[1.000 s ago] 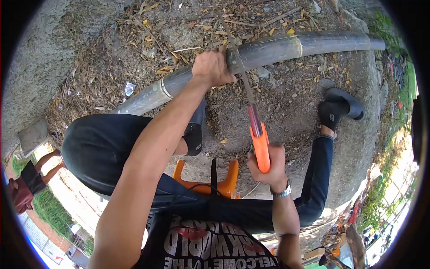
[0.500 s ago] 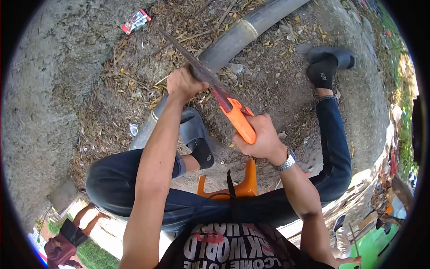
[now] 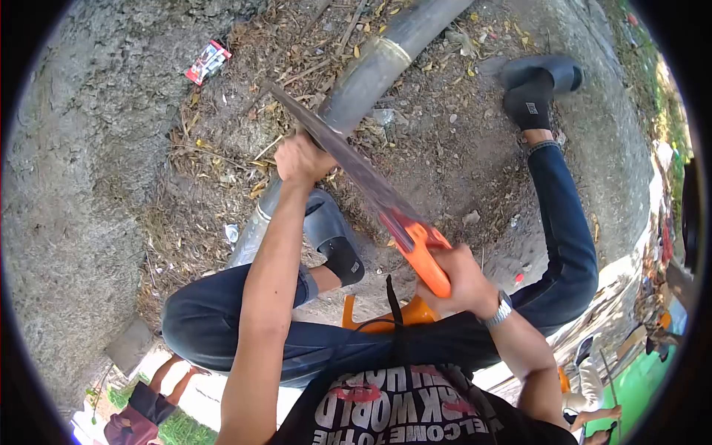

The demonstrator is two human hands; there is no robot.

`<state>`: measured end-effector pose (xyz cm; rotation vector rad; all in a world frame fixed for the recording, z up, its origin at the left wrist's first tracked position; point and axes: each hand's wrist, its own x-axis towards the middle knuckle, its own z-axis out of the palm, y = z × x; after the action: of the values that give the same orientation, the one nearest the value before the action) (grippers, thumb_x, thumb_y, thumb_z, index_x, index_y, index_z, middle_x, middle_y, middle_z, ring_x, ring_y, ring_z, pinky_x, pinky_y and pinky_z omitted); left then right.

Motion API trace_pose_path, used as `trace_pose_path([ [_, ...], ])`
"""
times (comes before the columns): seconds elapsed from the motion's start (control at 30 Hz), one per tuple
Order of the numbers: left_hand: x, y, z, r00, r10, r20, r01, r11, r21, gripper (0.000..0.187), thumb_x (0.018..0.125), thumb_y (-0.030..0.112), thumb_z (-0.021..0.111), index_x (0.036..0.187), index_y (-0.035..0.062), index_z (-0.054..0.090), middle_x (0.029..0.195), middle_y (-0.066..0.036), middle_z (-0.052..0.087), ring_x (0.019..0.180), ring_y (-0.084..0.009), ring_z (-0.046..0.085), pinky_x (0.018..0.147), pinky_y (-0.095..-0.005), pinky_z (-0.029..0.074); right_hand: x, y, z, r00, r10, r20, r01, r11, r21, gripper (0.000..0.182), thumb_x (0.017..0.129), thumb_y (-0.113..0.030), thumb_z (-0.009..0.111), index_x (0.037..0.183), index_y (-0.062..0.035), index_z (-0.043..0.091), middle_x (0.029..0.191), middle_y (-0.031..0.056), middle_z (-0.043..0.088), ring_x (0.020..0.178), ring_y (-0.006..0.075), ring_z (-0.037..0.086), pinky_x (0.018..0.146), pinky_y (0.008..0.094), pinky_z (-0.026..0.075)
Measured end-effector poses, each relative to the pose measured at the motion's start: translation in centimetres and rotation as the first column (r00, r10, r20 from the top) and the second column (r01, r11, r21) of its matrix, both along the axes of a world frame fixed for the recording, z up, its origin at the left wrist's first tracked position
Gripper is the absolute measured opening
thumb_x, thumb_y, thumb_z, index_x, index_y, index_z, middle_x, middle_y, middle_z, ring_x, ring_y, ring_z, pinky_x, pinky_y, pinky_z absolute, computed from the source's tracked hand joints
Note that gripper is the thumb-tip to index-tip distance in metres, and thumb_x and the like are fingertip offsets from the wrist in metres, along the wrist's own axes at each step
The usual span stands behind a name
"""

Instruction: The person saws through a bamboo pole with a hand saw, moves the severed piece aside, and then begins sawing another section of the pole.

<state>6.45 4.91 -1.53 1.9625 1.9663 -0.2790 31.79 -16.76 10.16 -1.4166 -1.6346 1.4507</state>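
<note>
A hand saw (image 3: 363,176) with a dark blade and an orange handle lies diagonally across a grey bamboo pole (image 3: 365,80). My right hand (image 3: 461,280), with a metal watch on its wrist, is wrapped around the saw's handle. My left hand (image 3: 300,157) is closed on the bamboo pole right beside the blade, its far fingers hidden. Where the blade meets the pole, the depth of any cut cannot be made out. My shoe (image 3: 326,220) sits against the pole below my left hand.
Beneath me is an orange plastic seat (image 3: 415,313). Dry leaves and dirt cover the ground, with a red wrapper (image 3: 208,62) and a grey rock surface (image 3: 89,148) at left. My other shoe (image 3: 545,73) is at upper right. Other people are visible at both lower corners.
My right hand has drawn the saw back toward my body, down and to the right, so more blade shows between the pole and the handle. My left hand keeps its hold on the pole.
</note>
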Motion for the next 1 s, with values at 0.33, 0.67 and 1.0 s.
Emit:
trace_pose_path([
  [0.33, 0.5, -0.2, -0.3, 0.991, -0.014, -0.13, 0.012, 1.0, -0.014, 0.096, 0.07, 0.07, 0.08, 0.13, -0.0026, 0.062, 0.112, -0.024, 0.075, 0.105, -0.0398, 0.074, 0.092, -0.0478, 0.06, -1.1, -0.7, -2.1, 0.998, -0.048, 0.031, 0.045, 0.993, 0.108, 0.016, 0.069, -0.016, 0.074, 0.069, -0.0059, 0.062, 0.06, 0.0123, 0.057, 0.055, 0.038, 0.06, 0.056, 0.0416, 0.05],
  [0.67, 0.3, 1.0, -0.4, 0.999, 0.016, -0.038, -0.017, 1.0, -0.013, 0.079, 0.073, 0.063, 0.082, 0.124, 0.0045, 0.067, 0.103, -0.021, 0.078, 0.099, -0.0401, 0.076, 0.09, -0.0489, 0.059, -4.8, 6.1, -3.6, 0.993, -0.096, 0.069, 0.085, 0.986, 0.143, 0.025, 0.071, -0.026, 0.075, 0.079, -0.0038, 0.067, 0.072, 0.0199, 0.067, 0.071, 0.0442, 0.066, 0.068, 0.0492, 0.056],
  [1.0, -0.6, 0.0, -1.1, 0.997, -0.025, -0.077, 0.018, 0.996, -0.087, 0.088, 0.075, 0.067, 0.077, 0.133, 0.0018, 0.06, 0.114, -0.023, 0.075, 0.104, -0.0363, 0.075, 0.091, -0.0472, 0.061, -4.6, 4.7, -4.1, 0.989, -0.12, 0.087, 0.101, 0.975, 0.196, 0.025, 0.071, -0.026, 0.075, 0.075, -0.0032, 0.065, 0.069, 0.021, 0.064, 0.072, 0.0441, 0.065, 0.068, 0.0517, 0.054],
])
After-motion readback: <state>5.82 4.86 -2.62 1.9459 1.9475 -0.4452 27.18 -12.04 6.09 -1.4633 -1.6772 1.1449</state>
